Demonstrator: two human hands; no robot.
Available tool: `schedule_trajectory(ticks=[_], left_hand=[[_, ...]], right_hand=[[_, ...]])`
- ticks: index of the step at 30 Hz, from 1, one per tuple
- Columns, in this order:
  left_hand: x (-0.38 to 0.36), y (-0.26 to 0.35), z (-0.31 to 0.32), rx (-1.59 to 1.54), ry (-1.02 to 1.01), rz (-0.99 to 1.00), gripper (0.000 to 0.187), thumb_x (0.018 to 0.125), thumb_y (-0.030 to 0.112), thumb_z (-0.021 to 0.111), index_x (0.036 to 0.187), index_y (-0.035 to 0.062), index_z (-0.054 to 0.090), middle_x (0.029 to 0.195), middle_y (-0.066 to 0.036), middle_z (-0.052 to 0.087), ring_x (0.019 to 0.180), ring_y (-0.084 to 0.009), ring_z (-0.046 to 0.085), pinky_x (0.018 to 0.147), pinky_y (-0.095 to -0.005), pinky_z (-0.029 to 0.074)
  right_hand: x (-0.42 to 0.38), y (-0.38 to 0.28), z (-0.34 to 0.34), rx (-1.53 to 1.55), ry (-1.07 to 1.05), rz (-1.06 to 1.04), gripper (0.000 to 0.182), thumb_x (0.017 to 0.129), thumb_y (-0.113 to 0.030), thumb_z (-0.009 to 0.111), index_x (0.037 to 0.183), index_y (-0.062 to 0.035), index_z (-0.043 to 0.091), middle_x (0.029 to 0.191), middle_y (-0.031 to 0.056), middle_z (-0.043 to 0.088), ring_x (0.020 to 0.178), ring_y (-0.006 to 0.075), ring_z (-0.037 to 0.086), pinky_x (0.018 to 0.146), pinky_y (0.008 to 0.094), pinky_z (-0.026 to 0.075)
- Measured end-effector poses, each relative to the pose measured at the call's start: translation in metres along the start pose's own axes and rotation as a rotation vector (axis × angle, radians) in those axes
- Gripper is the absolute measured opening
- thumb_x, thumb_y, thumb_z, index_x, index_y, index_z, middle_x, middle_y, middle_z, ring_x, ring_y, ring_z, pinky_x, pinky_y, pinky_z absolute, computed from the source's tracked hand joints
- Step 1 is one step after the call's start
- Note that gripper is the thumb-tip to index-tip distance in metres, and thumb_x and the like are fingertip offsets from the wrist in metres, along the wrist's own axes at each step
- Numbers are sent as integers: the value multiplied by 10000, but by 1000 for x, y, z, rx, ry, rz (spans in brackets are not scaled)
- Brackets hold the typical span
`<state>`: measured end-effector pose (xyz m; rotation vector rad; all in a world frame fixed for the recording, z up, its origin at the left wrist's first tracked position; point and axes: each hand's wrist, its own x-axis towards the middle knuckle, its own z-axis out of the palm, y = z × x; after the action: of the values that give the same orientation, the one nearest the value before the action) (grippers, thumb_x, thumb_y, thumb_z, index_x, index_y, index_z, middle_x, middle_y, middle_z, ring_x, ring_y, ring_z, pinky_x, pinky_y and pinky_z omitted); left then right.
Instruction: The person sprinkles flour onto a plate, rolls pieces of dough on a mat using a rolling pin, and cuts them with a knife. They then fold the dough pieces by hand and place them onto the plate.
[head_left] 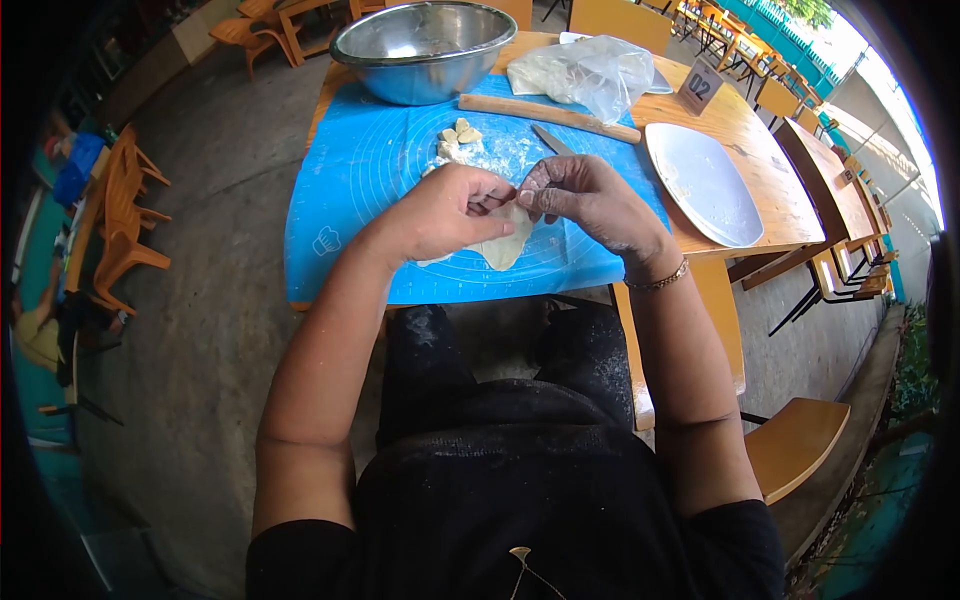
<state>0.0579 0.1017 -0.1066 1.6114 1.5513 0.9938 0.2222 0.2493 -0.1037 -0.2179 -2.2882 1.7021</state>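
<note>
A thin, flattened piece of dough (503,250) hangs from between my two hands above the blue baking mat (345,200). My left hand (445,210) is closed on its upper left side, fingers curled. Flour dusts my right hand (592,198), whose thumb and forefinger pinch the upper edge of the dough. The fingertips of both hands nearly meet there. Several small dough pieces (460,132) lie on the floured mat beyond my left hand. A knife (551,140) rests behind my right hand, its near part hidden.
A rolling pin (550,115) lies across the mat's far side. Behind it stand a large metal bowl (420,70) and a plastic bag (610,75) beside more dough. To the right are a white plate (705,185) and a number sign (700,86). Orange chairs (130,220) stand leftward.
</note>
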Motion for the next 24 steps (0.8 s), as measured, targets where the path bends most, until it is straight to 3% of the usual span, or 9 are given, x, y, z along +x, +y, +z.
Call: schedule_trajectory(ticks=[3, 5, 9, 11, 14, 16, 18, 19, 24], left_hand=[[2, 1, 1, -155, 63, -92, 308, 858, 57, 724, 1127, -72, 649, 1012, -136, 715, 894, -157, 690, 826, -298, 557], [2, 6, 1, -175, 106, -102, 279, 857, 96, 744, 1056, -84, 669, 924, -160, 727, 758, -169, 706, 699, -287, 583], [-3, 22, -2, -364, 124, -186, 220, 880, 84, 720, 1029, -65, 660, 943, -142, 714, 803, -181, 708, 725, -304, 588], [-3, 23, -4, -557, 89, -84, 216, 901, 104, 702, 1038, -54, 650, 911, -125, 702, 765, -177, 700, 675, -305, 592], [-1, 31, 3, -615, 83, -21, 221, 924, 120, 676, 1057, -52, 635, 897, -115, 688, 719, -158, 683, 634, -285, 585], [0, 33, 8, -559, 121, -19, 221, 929, 118, 667, 1065, -52, 631, 909, -117, 687, 719, -157, 681, 631, -285, 584], [2, 31, 13, -507, 153, -16, 221, 934, 117, 659, 1073, -52, 626, 921, -119, 686, 718, -155, 679, 627, -284, 582], [3, 29, 14, -487, 165, -46, 226, 933, 116, 657, 1080, -52, 623, 924, -122, 687, 729, -155, 679, 640, -284, 582], [5, 37, 31, -377, 187, -187, 249, 927, 113, 652, 1106, -56, 611, 932, -133, 688, 758, -155, 678, 670, -283, 574]], right_hand=[[-6, -7, -3, 95, 9, 61, 167, 900, -155, 685, 933, 7, 705, 814, 47, 680, 744, 114, 609, 716, 267, 509], [-6, -6, -6, 185, 38, 122, 236, 940, -227, 661, 1032, -12, 687, 860, 47, 683, 764, 130, 621, 736, 268, 503], [-14, -12, -3, 417, 138, 175, 353, 967, -287, 603, 1101, 36, 646, 876, 87, 679, 773, 149, 630, 722, 282, 524], [-16, -6, -3, 580, 67, 154, 447, 986, -339, 565, 1193, 56, 588, 950, 115, 682, 836, 177, 654, 726, 300, 537], [-23, 2, 5, 737, -53, 106, 459, 985, -331, 575, 1213, 66, 569, 1001, 135, 682, 915, 199, 664, 743, 325, 549], [-29, 1, 7, 804, -1, 88, 388, 961, -278, 627, 1135, 67, 604, 955, 140, 693, 874, 211, 681, 744, 337, 562], [-35, -2, 1, 720, -34, 200, 269, 927, -199, 679, 1018, 52, 638, 875, 134, 699, 784, 200, 690, 720, 329, 573], [-38, -6, -1, 713, 29, 204, 197, 899, -162, 713, 920, 25, 652, 785, 116, 694, 689, 174, 680, 657, 309, 574], [-54, -15, -34, 328, 177, 202, 201, 878, -187, 745, 885, -3, 665, 728, 74, 683, 618, 128, 647, 559, 268, 538]])
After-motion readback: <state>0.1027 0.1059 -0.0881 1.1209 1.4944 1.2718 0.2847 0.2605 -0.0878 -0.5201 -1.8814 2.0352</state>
